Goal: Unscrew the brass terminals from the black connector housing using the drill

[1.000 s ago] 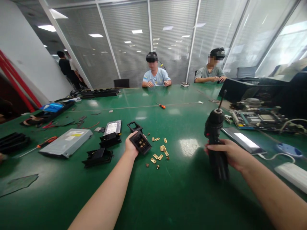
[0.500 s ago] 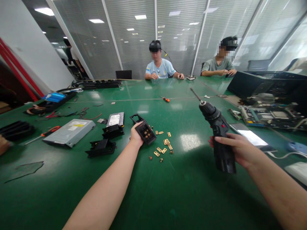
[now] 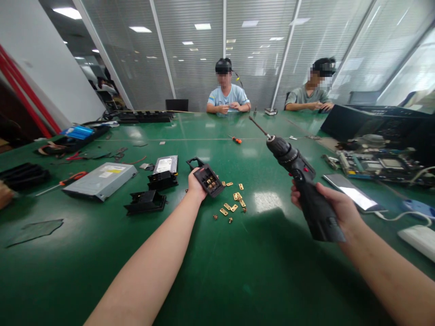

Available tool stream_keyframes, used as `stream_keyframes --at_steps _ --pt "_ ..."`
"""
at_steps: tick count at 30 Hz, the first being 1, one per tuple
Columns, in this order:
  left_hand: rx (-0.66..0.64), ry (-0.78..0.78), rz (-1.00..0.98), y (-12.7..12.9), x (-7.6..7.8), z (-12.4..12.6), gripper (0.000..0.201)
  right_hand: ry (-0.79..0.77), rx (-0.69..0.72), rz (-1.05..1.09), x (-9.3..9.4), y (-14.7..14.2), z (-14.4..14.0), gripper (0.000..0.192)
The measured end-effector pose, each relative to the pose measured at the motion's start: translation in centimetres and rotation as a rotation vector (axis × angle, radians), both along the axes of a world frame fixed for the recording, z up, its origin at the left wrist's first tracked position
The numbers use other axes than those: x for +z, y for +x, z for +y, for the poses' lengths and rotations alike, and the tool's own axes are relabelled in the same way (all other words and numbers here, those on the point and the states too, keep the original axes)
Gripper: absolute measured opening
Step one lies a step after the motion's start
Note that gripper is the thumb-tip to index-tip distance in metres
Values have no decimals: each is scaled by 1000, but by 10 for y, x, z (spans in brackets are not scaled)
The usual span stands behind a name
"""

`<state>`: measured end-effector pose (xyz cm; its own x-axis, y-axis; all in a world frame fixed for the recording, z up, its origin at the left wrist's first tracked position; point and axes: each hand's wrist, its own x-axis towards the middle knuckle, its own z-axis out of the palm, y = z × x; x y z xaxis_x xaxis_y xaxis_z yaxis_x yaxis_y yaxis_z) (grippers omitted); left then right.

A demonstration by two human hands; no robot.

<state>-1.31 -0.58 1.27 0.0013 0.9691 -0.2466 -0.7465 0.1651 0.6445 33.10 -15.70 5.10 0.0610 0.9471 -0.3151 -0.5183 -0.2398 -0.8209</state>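
Note:
My left hand [image 3: 195, 186] grips a small black socket block [image 3: 210, 179] with brass contacts inside, tilted up just above the green table [image 3: 238, 271]. Loose brass pieces [image 3: 234, 206] lie scattered on the table right beside it. My right hand [image 3: 335, 208] is wrapped around the handle of a black cordless drill [image 3: 301, 179]. The drill leans up and to the left, and its thin bit [image 3: 258, 126] points away from me, to the right of the block and apart from it.
Black plastic parts [image 3: 146, 202], a hard drive [image 3: 165, 164] and a silver optical drive [image 3: 101, 179] lie at the left. A phone [image 3: 351, 194], circuit board [image 3: 377, 163] and open computer case [image 3: 374, 122] sit at the right. Two people sit at the far side. An orange screwdriver [image 3: 235, 140] lies mid-table.
My right hand has tipped the drill from upright to leaning left, bit pointing away. My left hand has kept hold of the socket block and barely moved.

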Motion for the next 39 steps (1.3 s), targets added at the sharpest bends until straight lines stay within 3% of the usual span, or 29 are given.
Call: stream_keyframes --at_steps 11,17,22,26,29,34,36,39 --pt "-18 -11 5 0 -1 -1 22 270 79 140 -8 -9 -9 54" --pt "5 -26 10 2 5 -4 22 504 203 0 -8 -1 -7 70" --pt "-4 -76 20 5 9 -3 19 639 -17 -168 1 8 1 54" --pt "-41 -65 62 7 9 -1 16 798 -212 -267 25 15 -7 63" --pt "-63 -47 94 9 8 0 15 950 -224 -306 49 12 -16 74" --pt "-75 -25 143 10 7 0 16 801 -125 -387 71 -26 -20 56" --pt "-62 -27 155 9 7 0 16 741 -121 -473 69 -44 -19 38" --pt "-42 -38 165 7 7 -1 14 614 39 -531 56 -63 -18 33"
